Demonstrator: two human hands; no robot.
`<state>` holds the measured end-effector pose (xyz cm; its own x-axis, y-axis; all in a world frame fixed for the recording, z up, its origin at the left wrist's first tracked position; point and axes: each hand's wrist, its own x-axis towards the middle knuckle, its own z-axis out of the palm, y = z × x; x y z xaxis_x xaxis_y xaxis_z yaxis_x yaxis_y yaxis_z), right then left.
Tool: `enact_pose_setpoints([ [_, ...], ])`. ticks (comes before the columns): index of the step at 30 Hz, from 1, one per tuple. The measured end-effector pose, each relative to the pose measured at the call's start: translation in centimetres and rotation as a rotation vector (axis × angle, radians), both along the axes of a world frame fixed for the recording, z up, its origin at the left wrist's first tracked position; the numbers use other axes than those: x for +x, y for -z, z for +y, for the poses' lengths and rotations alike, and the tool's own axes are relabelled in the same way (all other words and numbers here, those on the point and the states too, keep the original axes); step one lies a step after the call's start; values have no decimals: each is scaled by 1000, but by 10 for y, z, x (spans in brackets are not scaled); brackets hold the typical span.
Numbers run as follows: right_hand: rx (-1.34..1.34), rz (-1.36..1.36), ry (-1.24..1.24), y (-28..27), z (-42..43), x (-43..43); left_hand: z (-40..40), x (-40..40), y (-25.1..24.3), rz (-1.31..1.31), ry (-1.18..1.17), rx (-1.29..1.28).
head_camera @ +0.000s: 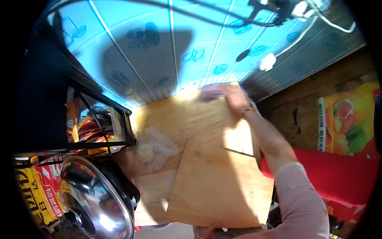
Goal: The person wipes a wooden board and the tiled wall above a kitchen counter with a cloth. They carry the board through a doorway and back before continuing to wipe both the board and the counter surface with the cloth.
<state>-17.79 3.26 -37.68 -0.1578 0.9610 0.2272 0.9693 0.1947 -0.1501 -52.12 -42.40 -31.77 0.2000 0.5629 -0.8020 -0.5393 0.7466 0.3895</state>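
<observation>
My right hand [235, 98] reaches to the back of the wooden table [191, 112], near the tiled wall, and presses on a purplish cloth [210, 92]; both are blurred. A pale wooden board [219, 185] lies at the table's front edge and sticks out over it. My left hand [210, 230] is at the board's near edge, mostly hidden below it; a thumb or finger shows against the edge. A clear plastic bag [156, 149] with something pale inside lies left of the board.
At the left stand a black rack [101, 145] with packets and a pan with a shiny metal lid [98, 200]. Cables [209, 19] and a white plug [267, 62] are at the blue tiled wall [197, 44]. Red fabric [325, 176] and a colourful printed sheet [349, 122] lie at the right.
</observation>
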Motion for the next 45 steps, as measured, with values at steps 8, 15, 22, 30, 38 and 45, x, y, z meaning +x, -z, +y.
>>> enact_pose_setpoints([
  [8,-614,280,298,-191,-68,38,82,14,-61,-209,-164,12],
  [15,-311,137,-170,-266,-83,-15,227,26,-151,-173,-146,105],
  [22,-374,395,244,-250,-9,-25,297,18,-164,-38,-96,286],
  [30,268,602,69,-217,-13,36,377,15,-177,-76,-234,261],
  [38,-101,620,462,-129,-30,76,453,26,-184,-158,-261,402],
  [45,90,980,390,-200,-46,42,473,39,-200,-124,-253,438],
])
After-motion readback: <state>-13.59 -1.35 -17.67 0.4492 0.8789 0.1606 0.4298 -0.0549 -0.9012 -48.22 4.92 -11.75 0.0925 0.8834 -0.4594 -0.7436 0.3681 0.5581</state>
